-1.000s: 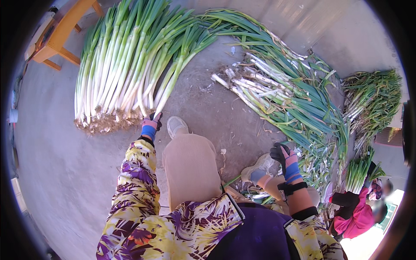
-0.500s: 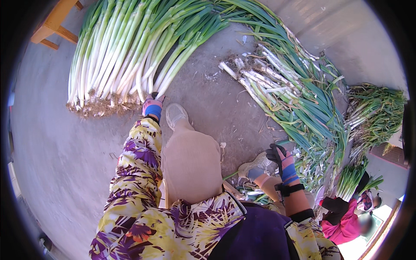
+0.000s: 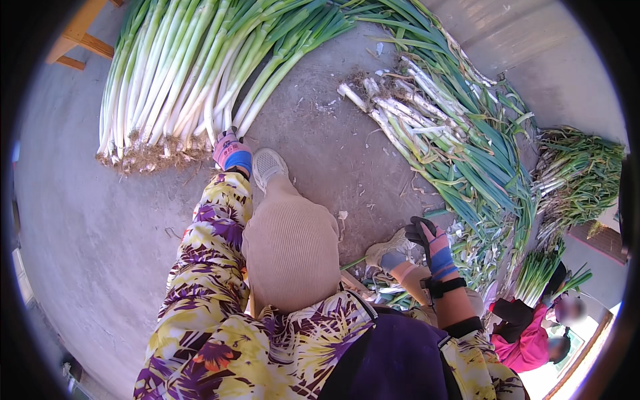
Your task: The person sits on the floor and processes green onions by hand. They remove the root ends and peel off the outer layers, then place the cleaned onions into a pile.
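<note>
Large green onions with long white stems and green tops lie side by side in a broad pile [image 3: 167, 87] at the upper left, with their brown roots toward me. My left hand [image 3: 232, 152], in a pink and blue glove with dark fingertips, is at the pile's right edge. Its fingers are closed about the root end of the outermost green onion [image 3: 263, 100]; the palm side is hidden. My right hand [image 3: 432, 243], gloved alike, hovers beside my right shoe. Its dark fingers are loosely bent and apart, and nothing shows in them.
Untrimmed green onions [image 3: 427, 127] lie in a heap along the right wall, with another heap [image 3: 577, 177] beyond. Peeled scraps [image 3: 477, 257] litter the floor near my right foot. A wooden stool [image 3: 77, 37] stands at far left. Another person in pink [image 3: 523, 343] is at lower right.
My left hand has shifted slightly down and left in view, still at the root end. My right hand has turned a little and its fingers have moved slightly. The person in pink has moved.
</note>
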Action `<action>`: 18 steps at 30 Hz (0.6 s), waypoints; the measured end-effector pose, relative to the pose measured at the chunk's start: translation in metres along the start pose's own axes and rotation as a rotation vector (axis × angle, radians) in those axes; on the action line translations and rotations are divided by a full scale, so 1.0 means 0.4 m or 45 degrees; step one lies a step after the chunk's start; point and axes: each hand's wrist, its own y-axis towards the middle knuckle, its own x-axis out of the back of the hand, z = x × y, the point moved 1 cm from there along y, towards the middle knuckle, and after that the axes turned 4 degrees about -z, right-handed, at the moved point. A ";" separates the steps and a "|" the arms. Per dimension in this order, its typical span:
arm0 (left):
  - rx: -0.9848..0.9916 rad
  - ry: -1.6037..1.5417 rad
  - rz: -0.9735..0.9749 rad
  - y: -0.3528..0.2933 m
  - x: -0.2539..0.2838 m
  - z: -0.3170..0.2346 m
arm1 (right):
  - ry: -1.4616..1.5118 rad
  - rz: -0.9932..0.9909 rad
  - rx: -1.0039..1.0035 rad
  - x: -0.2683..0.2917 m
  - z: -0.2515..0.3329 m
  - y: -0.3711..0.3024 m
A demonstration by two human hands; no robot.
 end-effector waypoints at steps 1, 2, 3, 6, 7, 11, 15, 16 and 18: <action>0.006 -0.029 -0.024 -0.015 -0.001 0.010 | -0.012 0.004 0.006 0.001 -0.002 -0.004; 0.007 -0.060 -0.049 -0.026 0.006 0.010 | -0.021 0.006 0.015 0.003 -0.001 -0.005; -0.014 -0.137 -0.107 -0.036 0.001 0.017 | -0.030 0.007 0.025 0.004 0.000 -0.005; 0.002 -0.193 -0.151 -0.071 0.024 0.032 | 0.006 -0.035 0.001 0.001 0.001 -0.013; 0.049 -0.124 -0.186 -0.078 0.006 0.052 | 0.006 -0.028 0.002 -0.001 0.002 -0.019; 0.026 -0.292 -0.258 -0.117 0.043 0.060 | 0.046 -0.025 0.031 0.002 -0.004 -0.025; 0.085 -0.341 -0.331 -0.136 0.037 0.115 | 0.126 -0.052 0.052 0.012 -0.022 -0.029; 0.125 -0.363 -0.312 -0.144 0.040 0.120 | 0.126 -0.068 0.063 0.017 -0.025 -0.030; 0.146 -0.390 -0.256 -0.148 0.066 0.138 | 0.144 -0.091 0.097 0.025 -0.043 -0.030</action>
